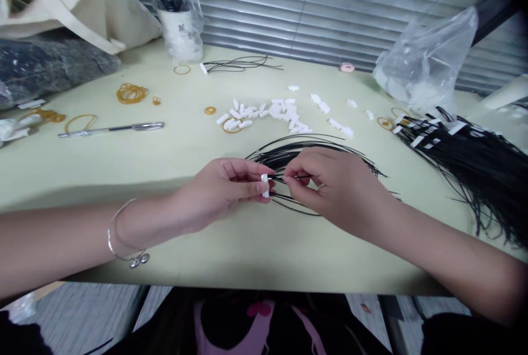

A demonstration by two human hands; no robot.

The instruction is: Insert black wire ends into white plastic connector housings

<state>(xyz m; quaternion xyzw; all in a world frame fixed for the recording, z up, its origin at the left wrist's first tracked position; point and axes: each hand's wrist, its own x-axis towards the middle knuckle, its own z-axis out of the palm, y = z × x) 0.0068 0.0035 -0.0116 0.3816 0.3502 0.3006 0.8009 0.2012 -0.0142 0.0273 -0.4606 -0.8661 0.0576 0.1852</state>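
Between the thumb and fingers of my left hand (231, 184) is a small white plastic connector housing (265, 186), held upright. Thin black wires run out of its right side. My right hand (330, 179) pinches a black wire (277, 178) close to the housing; whether its tip is inside I cannot tell. Behind and partly under my right hand lies a loose bundle of black wires (280, 151) on the table. Farther back, a scattered pile of white connector housings (284, 110) lies beyond the bundle.
The pale green table (198, 256) holds a pen (111, 129), rubber bands (131, 93) and a wired connector (204, 68). A large heap of black wires (487, 162) lies at right, below a clear plastic bag (424, 64). A bagged white cup (177, 31) stands at the back.
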